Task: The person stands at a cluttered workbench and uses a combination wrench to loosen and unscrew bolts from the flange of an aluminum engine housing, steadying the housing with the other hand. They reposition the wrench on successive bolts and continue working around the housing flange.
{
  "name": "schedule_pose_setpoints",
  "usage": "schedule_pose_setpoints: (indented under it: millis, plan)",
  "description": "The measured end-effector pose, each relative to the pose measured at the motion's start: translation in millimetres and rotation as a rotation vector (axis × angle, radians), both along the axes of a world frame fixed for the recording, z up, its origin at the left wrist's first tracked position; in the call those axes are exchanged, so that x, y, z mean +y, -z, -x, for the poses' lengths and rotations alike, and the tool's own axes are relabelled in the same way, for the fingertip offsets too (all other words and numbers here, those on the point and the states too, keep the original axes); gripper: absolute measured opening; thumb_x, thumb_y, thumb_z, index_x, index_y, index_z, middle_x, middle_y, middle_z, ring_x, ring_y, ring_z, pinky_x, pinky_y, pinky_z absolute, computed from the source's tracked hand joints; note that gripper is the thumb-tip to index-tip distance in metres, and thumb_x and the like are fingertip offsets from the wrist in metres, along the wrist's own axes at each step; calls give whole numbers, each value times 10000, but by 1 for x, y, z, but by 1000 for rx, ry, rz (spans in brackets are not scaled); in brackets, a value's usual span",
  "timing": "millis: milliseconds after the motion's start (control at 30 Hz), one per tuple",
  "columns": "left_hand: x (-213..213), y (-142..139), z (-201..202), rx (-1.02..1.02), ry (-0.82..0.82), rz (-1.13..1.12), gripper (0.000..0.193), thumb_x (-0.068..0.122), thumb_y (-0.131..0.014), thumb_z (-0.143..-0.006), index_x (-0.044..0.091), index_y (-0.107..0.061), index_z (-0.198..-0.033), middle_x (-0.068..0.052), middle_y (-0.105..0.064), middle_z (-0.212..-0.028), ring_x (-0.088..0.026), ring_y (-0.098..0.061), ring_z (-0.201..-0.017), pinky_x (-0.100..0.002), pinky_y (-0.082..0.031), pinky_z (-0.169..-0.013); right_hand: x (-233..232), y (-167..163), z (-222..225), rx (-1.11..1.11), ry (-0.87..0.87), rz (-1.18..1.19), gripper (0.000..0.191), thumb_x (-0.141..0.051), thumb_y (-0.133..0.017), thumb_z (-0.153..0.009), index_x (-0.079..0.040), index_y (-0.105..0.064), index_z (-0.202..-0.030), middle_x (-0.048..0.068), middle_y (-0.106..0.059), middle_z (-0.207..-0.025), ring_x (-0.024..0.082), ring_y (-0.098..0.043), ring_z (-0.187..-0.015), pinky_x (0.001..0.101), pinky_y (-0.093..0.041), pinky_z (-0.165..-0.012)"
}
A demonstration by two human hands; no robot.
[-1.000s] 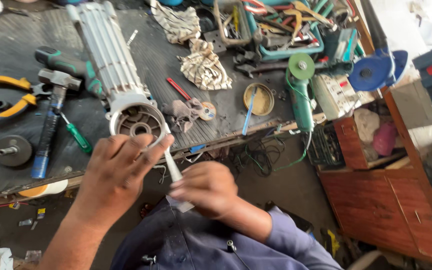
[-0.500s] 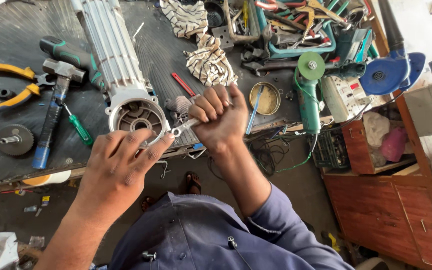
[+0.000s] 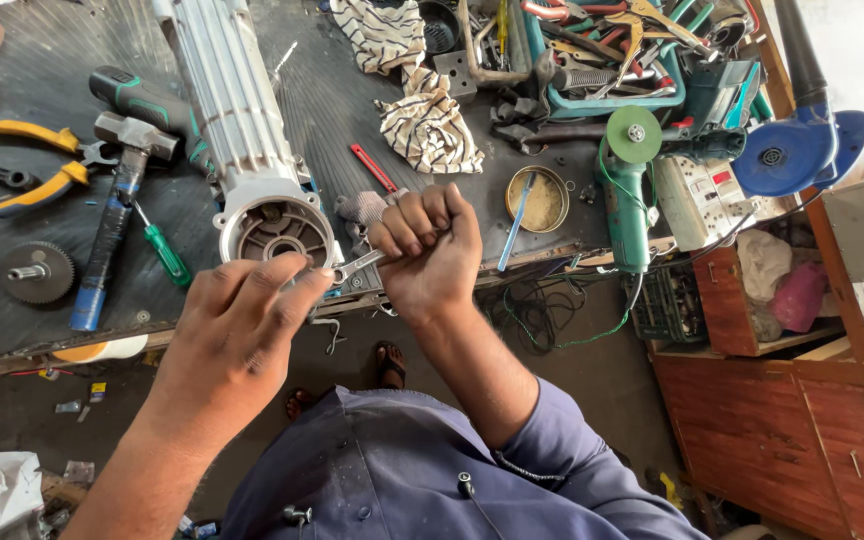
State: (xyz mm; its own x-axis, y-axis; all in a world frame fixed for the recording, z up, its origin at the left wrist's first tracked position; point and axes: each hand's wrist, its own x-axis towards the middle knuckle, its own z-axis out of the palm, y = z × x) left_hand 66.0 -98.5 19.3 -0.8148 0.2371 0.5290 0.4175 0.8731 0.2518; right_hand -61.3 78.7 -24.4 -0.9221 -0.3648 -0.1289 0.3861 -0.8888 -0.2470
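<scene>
Clenched in a fist, the right hand [image 3: 430,252] gripped a small metal spanner [image 3: 354,267], whose head met the left hand [image 3: 240,325] fingertips at the ribbed grey motor housing [image 3: 242,130] flange. Beyond lay a hammer [image 3: 112,220], a striped rag [image 3: 430,130] and a green angle grinder [image 3: 630,180].

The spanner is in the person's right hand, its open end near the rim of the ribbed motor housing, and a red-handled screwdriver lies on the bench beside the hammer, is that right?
Not quite: the head view shows the screwdriver beside the hammer has a green handle, not red. The rest holds: the right hand holds the spanner, its open end near the rim of the ribbed motor housing.
</scene>
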Motion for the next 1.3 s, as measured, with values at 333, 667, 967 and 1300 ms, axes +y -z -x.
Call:
schedule_pose_setpoints:
  millis: [333,667,967,1300]
  plan:
    - [2,-1,0,36,23,-106,515,-81,-666,-887,71,-532,-1361,-67,-685,-1197,-271,-617,-1053,-443,-480,-920,11,18,-48,376,211,-236,186,-275,-478,-1052,-143,-451,-925,9,-375,-803,175,-438,-781,397,-446,-857]
    - [-11,1,4,-57,101,-149,707,-56,-674,-815,30,-469,-1486,-82,-699,-1001,-267,-612,-897,-405,-527,-819,2,31,-74,2129,461,-1250,197,-163,-663,-1018,-129,-728,-1201,45,-684,-1104,243,-673,-1102,458,-476,-1046]
    - [-18,-5,1,-64,126,-186,708,-54,-655,-822,55,-479,-1499,-47,-650,-891,-256,-585,-882,-403,-524,-805,0,-8,-55,2163,562,-1021,298,-200,-769,-1043,-162,-696,-1329,-12,-639,-1035,194,-610,-943,387,-575,-947]
    - [-27,0,8,-106,179,-203,739,49,-666,-767,90,-508,-1488,-39,-640,-884,-259,-589,-881,-407,-537,-818,-11,5,-62,1966,173,-1030,586,-524,-601,-1033,-97,-593,-1435,31,-607,-984,247,-545,-904,394,-450,-867]
